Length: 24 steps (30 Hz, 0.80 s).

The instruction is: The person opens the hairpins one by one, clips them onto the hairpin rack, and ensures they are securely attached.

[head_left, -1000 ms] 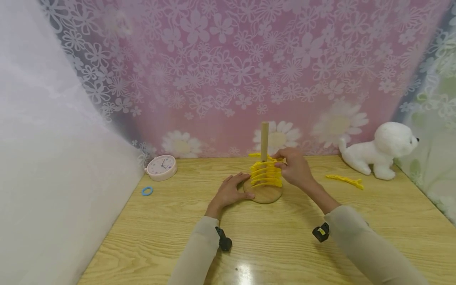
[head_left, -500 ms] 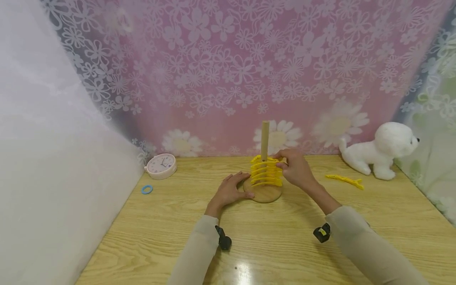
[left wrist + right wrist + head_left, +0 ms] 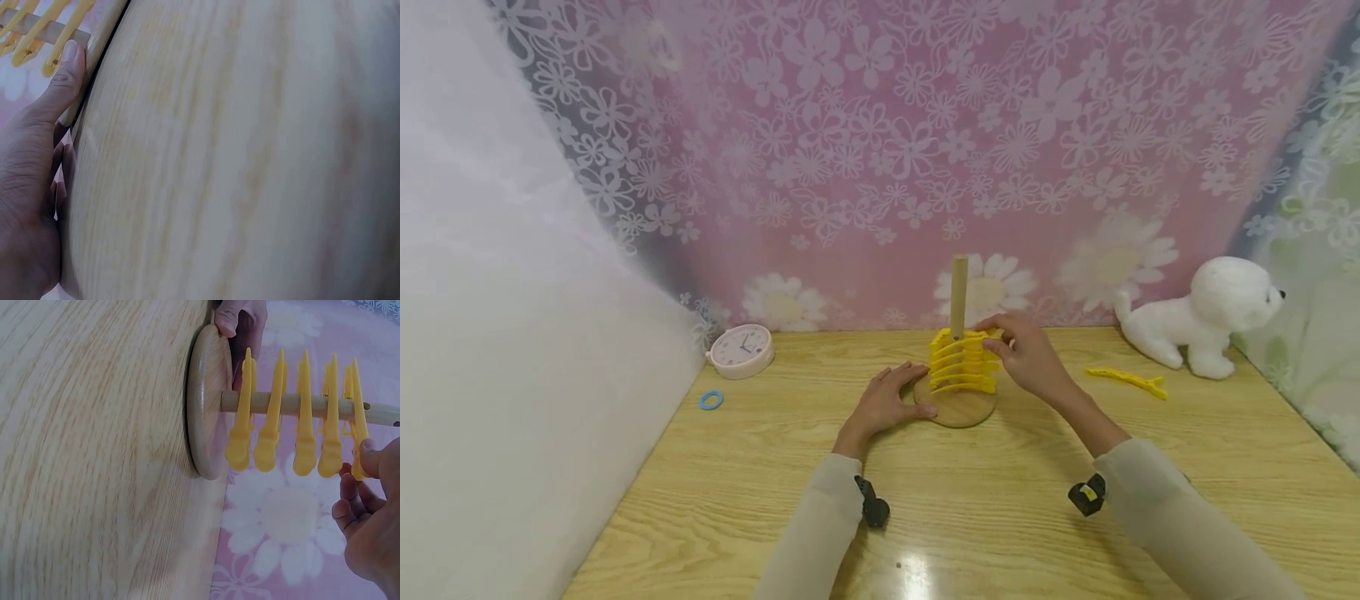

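Note:
A wooden stand has a round base (image 3: pixel 958 412) and an upright post (image 3: pixel 958 292). Several yellow plastic alligator-style clips are clipped across the post one above another, as the right wrist view shows. My left hand (image 3: pixel 882 405) grips the base's left edge, its thumb (image 3: pixel 70 62) on the rim and its fingers round the far side. With thumb and fingertips, my right hand (image 3: pixel 1030 358) pinches the end of the topmost clip (image 3: pixel 358 415), which sits across the post. Another yellow clip (image 3: pixel 1127 382) lies loose on the table to the right.
A pink clock (image 3: pixel 740 352) stands at the table's back left, a small blue ring (image 3: pixel 711 400) in front of it. A white plush dog (image 3: pixel 1195 317) sits at the back right. Behind the table hangs a pink floral curtain (image 3: pixel 895 167).
The topmost clip stuck out to the left above the others; it has since come down and turned into line with them. My right hand stays on its end. The left hand has not moved.

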{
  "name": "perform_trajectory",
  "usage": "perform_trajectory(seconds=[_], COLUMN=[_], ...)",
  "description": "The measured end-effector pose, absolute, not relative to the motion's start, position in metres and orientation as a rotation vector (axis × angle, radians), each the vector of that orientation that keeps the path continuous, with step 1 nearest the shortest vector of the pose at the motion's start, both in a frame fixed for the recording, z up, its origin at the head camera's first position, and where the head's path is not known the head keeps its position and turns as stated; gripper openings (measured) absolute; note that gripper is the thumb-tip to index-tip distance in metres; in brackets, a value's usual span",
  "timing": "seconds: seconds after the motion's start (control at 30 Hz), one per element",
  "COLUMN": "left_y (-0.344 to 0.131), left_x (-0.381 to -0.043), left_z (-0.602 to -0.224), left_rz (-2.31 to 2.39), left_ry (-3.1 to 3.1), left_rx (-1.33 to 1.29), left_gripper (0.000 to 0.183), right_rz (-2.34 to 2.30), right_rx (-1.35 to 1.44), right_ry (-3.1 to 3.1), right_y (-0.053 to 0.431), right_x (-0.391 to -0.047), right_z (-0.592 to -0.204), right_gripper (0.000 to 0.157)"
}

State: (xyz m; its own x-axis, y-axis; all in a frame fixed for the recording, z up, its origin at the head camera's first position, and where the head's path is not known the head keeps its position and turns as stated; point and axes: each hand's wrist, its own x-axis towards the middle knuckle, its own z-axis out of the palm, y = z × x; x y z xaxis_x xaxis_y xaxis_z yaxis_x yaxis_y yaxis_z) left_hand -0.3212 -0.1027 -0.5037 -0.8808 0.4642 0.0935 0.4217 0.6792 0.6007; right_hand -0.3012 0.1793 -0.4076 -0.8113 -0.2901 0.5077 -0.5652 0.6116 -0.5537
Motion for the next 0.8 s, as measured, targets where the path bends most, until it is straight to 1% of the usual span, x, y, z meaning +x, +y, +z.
perform_trajectory(seconds=[0.23, 0.43, 0.8], left_y=[-0.102, -0.101, -0.102], left_x=[-0.321, -0.321, -0.322], left_z=[-0.502, -0.503, -0.504], left_rz=[0.961, 0.975, 0.993], left_ry=[2.818, 2.812, 2.807], left_rx=[0.741, 0.736, 0.726], left_gripper=[0.085, 0.085, 0.085], right_rz=[1.068, 1.083, 1.036], right_rx=[0.661, 0.637, 0.450], right_ry=[-2.505, -2.475, -2.499], right_y=[0.191, 0.211, 0.289], right_x=[-0.298, -0.291, -0.277], right_z=[-0.409, -0.410, -0.428], right_gripper=[0.029, 0.032, 0.033])
